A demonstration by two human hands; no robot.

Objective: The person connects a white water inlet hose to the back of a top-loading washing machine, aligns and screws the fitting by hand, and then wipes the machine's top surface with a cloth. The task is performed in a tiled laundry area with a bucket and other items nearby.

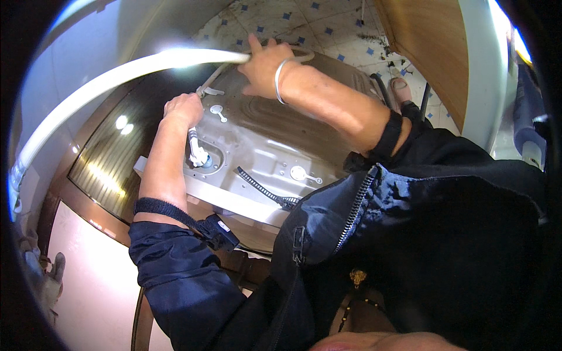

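My left hand (184,110) is closed round a pale, thin hose (215,77), beside a light plastic clip. Below that hand, a white wrapped end (199,155) meets a round fitting in a recess of a brownish-grey metal panel (257,131). My right hand (267,69) lies over the panel's far edge, fingers spread, touching a thick white hose (134,67) that arcs in from the left. Part of this hose is hidden under the palm. Whether the two hoses join cannot be seen.
A black slotted strip (263,190) and white round plugs (298,172) lie on the panel. Patterned floor tiles (328,30) are beyond it. A bare foot (401,91) and a wooden board (424,55) stand at the right; a grey glove (52,281) is at the lower left.
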